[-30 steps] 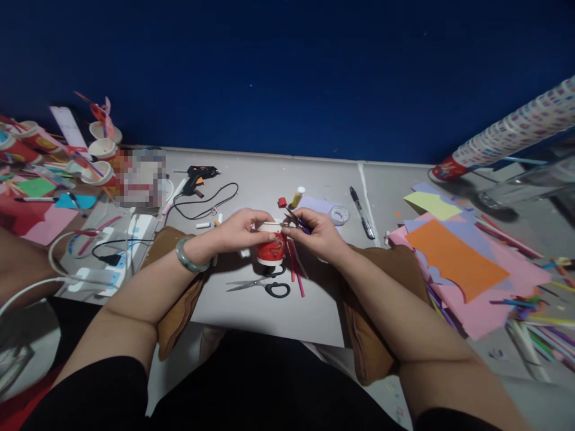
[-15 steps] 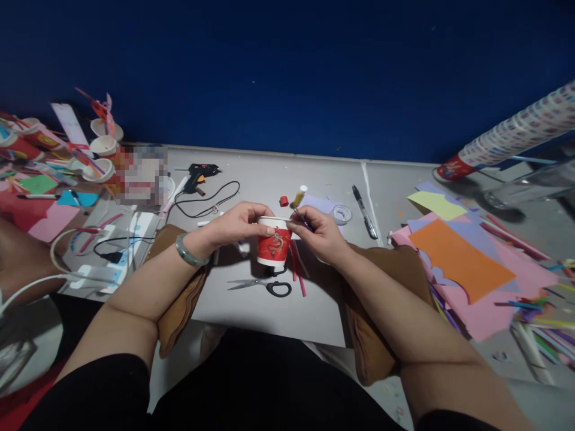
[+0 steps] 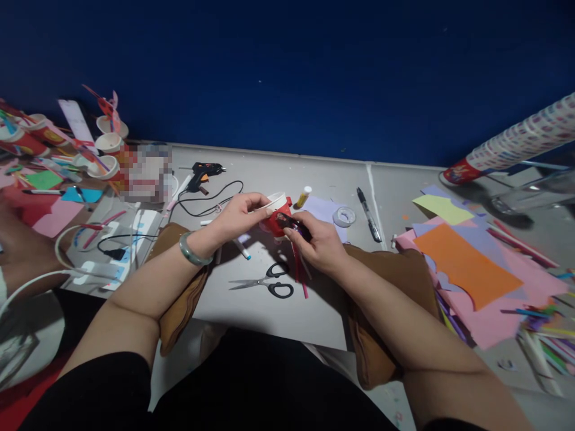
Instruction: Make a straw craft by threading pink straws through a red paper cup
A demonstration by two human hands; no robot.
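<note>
My left hand grips a red paper cup with a white rim, thumb and fingers closed at its left side. The cup is tilted. In my right hand is a small dark tool with a shiny end, lying against the cup's right side; its exact kind cannot be made out. Below the cup, black-handled scissors lie spread on the table. Red and pink strips hang or lie just under my right hand. A yellow glue stick stands behind the cup.
A black glue gun with its cord lies back left, near a white power strip. Tape and a black pen sit to the right. Coloured paper covers the far right, beside stacked cups. Another person's arm is at left.
The cup has tilted and moved slightly up in my left hand. My right hand has turned the dark tool from the rim area onto the cup's side.
</note>
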